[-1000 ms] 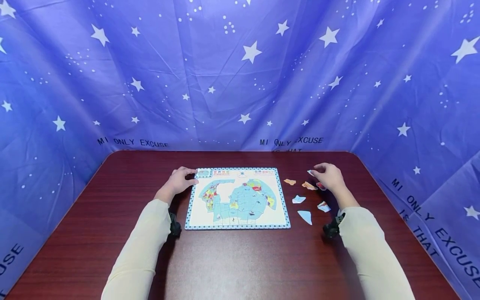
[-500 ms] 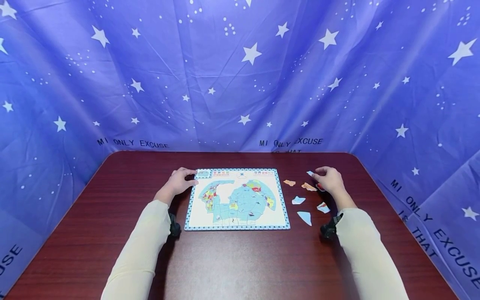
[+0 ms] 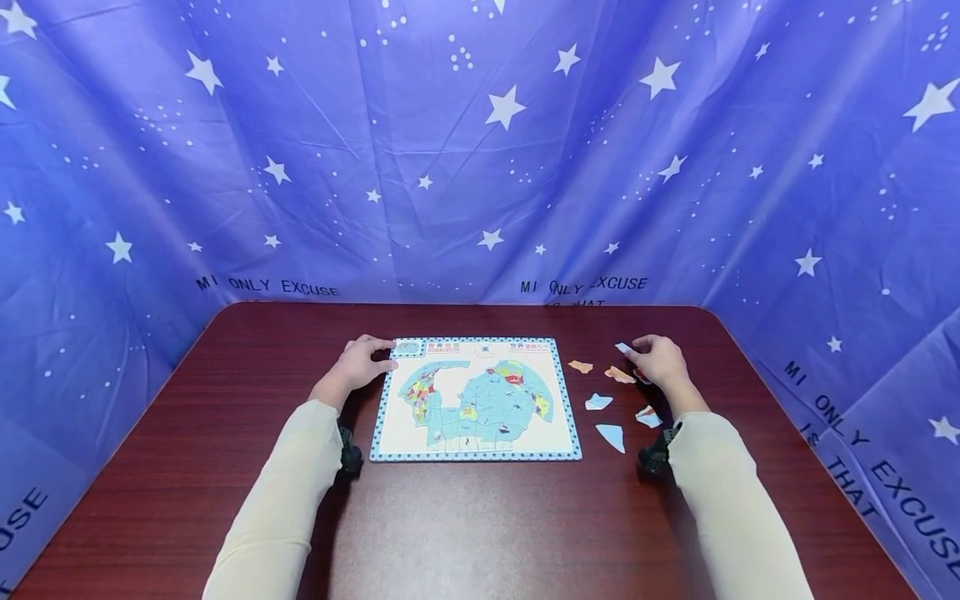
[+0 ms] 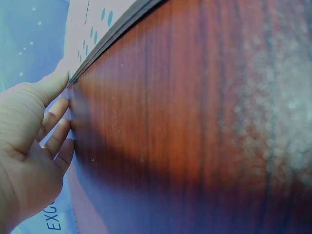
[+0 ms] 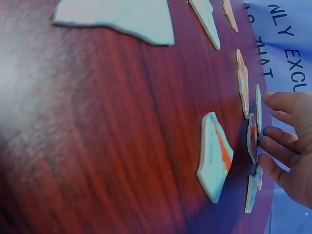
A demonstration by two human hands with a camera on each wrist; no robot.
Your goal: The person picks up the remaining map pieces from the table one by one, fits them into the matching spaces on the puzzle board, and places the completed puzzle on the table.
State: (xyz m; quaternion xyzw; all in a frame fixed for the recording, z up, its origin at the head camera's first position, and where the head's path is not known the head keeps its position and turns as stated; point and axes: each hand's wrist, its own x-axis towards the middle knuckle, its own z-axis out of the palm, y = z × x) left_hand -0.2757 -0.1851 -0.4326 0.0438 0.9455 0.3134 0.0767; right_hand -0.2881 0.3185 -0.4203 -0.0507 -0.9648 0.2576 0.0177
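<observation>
A world-map puzzle board (image 3: 405, 437) with a dotted blue border lies on the table, partly filled. My left hand (image 3: 357, 363) rests at its upper left corner, thumb along the edge. In the left wrist view, the fingers of this left hand (image 4: 41, 126) are loosely extended beside the board edge (image 4: 109, 41). My right hand (image 3: 662, 362) touches a pale-blue puzzle piece (image 3: 622, 347) right of the board. In the right wrist view, the right hand's fingers (image 5: 282, 141) are spread at a red-patterned piece (image 5: 252, 139) and a thin pale piece (image 5: 258, 105).
Between board and right hand lie two orange pieces (image 3: 580, 366), a blue-white piece (image 3: 597, 402), a blue-red piece (image 3: 648, 416) and a pale-blue triangular piece (image 3: 611, 437). The dark red wooden table (image 3: 465, 525) is backed by a starry blue curtain (image 3: 450, 150).
My right hand's fingertips have drawn back slightly to the right, and more of the pale-blue piece shows. The right forearm has shifted a little left. My left hand and the board look unchanged.
</observation>
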